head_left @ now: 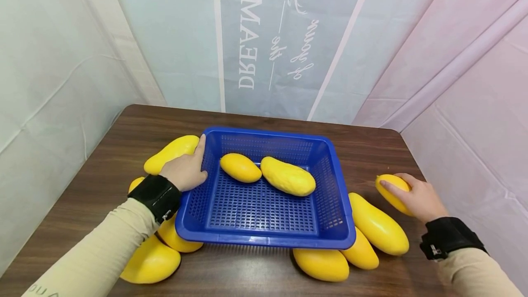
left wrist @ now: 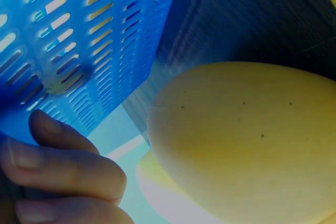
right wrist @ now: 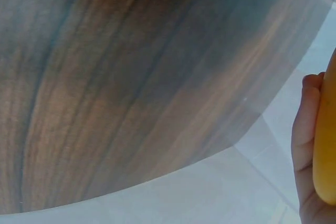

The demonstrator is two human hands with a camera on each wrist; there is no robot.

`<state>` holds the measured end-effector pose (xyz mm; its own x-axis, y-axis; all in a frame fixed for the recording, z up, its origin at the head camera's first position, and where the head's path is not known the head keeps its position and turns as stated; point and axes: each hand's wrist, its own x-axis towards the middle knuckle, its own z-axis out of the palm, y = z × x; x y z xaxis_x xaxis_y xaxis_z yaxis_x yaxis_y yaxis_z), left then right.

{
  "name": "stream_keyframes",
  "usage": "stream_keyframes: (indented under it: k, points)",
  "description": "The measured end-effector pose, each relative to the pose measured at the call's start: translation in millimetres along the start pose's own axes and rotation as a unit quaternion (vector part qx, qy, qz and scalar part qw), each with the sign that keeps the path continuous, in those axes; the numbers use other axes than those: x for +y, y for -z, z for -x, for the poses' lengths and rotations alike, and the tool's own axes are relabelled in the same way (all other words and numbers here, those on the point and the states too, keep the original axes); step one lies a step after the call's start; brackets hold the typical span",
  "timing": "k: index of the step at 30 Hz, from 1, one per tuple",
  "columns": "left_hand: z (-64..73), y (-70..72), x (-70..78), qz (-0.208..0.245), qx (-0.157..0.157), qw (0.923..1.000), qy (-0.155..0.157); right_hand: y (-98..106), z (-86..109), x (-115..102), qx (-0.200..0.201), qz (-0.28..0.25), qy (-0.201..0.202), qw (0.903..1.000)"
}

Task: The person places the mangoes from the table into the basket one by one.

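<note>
A blue plastic basket [head_left: 266, 241] with slotted walls stands mid-table. My left hand [head_left: 184, 171] grips its left rim, thumb on the inner side and index finger stretched along the edge. In the left wrist view, curled fingers [left wrist: 68, 171] lie against the outer wall. Inside the basket are a yellow mango [head_left: 241, 167] and a longer, bumpy papaya-like yellow fruit [head_left: 288, 176]. Off to the basket's right, my right hand [head_left: 422, 198] holds a small yellow mango [head_left: 389, 191] between thumb and fingers. Only a side of that mango shows in the right wrist view.
Several yellow fruits lie close by the basket: a long one [head_left: 379, 223] and mangoes [head_left: 321, 264] at right front, others [head_left: 150, 260] at left front, one [head_left: 171, 152] behind the left hand. The dark wooden table [head_left: 247, 272] ends at a fabric backdrop [head_left: 181, 58].
</note>
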<state>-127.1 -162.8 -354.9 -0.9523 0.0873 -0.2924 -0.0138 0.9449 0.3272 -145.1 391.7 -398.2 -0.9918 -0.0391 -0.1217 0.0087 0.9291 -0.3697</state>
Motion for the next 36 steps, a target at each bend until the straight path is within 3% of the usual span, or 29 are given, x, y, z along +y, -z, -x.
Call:
stream_keyframes:
  k: [13,36]
  points:
    - [-3.5,-2.3,-2.4,0.008,-0.001,1.0000,0.000,10.0,-4.9,-23.8,0.021,0.006,0.024,0.9995]
    - [-6.7,-5.0,-6.6,0.010,0.002,0.9999,-0.006,11.3,-2.7,-55.6,0.023,-0.014,0.066,0.9975]
